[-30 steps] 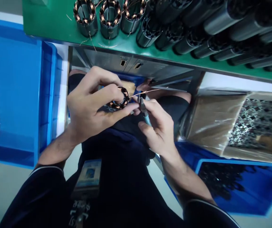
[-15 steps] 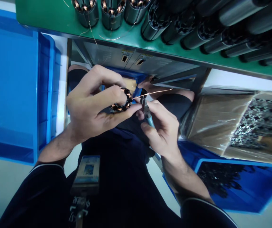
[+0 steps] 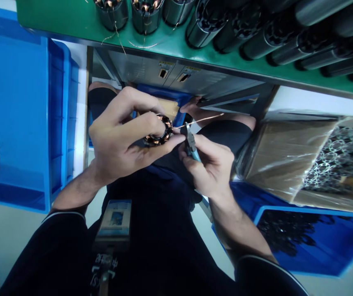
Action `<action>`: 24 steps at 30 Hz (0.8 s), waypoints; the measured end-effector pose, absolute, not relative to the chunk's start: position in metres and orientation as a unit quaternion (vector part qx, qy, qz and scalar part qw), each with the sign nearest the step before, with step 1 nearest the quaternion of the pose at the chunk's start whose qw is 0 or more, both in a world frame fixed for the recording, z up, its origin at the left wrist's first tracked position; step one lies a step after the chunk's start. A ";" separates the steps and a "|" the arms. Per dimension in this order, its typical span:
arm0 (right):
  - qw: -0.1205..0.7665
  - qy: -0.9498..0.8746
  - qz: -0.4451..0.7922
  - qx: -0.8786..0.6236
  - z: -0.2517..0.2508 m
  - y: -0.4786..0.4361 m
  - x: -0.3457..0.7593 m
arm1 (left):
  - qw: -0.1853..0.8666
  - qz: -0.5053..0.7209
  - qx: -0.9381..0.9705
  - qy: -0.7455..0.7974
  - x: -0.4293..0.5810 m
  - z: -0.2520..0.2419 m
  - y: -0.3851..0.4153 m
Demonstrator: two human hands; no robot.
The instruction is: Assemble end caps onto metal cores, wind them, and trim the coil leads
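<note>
My left hand (image 3: 124, 133) is wrapped round a small stator (image 3: 159, 130) wound with copper coils, held over my lap. A thin copper wire (image 3: 204, 120) runs from the stator out to the right. My right hand (image 3: 212, 164) grips small cutters with blue handles (image 3: 191, 144), and their jaws sit at the wire just beside the stator. My fingers hide most of the stator's body.
A green bench top (image 3: 71, 20) runs along the top with rows of wound and unwound stators (image 3: 201, 24). A blue bin (image 3: 25, 119) stands at the left. A plastic-lined carton of metal rings (image 3: 333, 156) and another blue bin (image 3: 303, 238) are at the right.
The view has shifted slightly. My right hand has moved the cutters a little up and closer to the stator; my left hand keeps its hold.
</note>
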State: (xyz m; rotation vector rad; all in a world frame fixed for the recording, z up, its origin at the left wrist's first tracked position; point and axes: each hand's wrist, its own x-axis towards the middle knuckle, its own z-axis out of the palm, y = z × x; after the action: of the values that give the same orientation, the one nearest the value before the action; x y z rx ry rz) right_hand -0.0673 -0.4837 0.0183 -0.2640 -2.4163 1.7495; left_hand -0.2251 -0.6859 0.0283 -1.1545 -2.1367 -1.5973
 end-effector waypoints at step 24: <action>0.231 -0.888 0.398 -0.020 0.007 -0.491 -0.087 | -0.200 -0.791 -0.172 -0.551 -0.210 0.017 -0.669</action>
State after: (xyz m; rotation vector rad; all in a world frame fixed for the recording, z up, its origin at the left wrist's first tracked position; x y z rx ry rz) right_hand -0.0867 -0.4912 0.0066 -0.0541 -2.4414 1.0941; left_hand -0.2096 -0.6693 0.0170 -0.6236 -1.9956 -2.8632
